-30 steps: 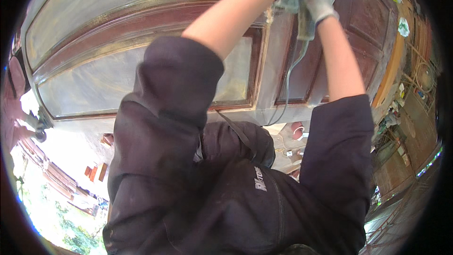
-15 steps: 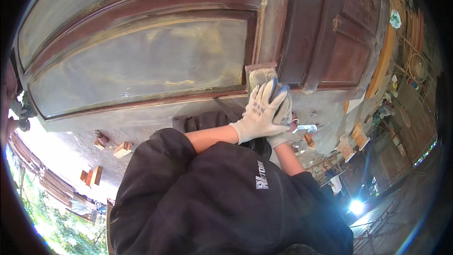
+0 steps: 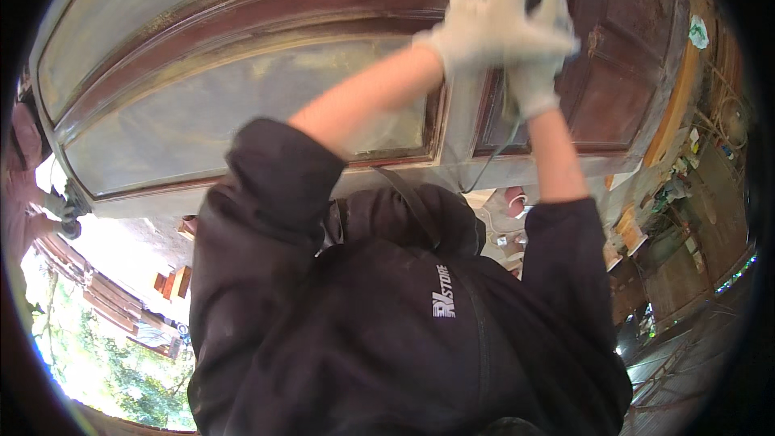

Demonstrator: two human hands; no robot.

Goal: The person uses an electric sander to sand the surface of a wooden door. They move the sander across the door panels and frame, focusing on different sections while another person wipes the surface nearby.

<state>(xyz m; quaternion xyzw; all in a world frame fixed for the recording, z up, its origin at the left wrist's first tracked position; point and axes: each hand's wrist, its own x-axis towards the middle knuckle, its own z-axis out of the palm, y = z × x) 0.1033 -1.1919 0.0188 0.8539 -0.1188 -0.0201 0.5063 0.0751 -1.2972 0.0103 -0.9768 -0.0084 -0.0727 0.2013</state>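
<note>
Door (image 3: pixel 242 105) panelling fills the upper half of the view from nine o'clock round to two o'clock, its dark red-brown finish worn pale and grey across the broad left panels, darker at the right. Judging by that, the surface is partway through being rubbed or sanded down along the upright between panels, at twelve o'clock. Both gloved hands meet there: the left hand (image 3: pixel 484 12) lies over the right hand (image 3: pixel 537 56), fingers curled together on a dark tool that shows only as a sliver between them. A thin cord (image 3: pixel 488 157) hangs from it. The next move likely calls for steady pressure along the upright. The tool's shape and its working face are hidden by the gloves.
</note>
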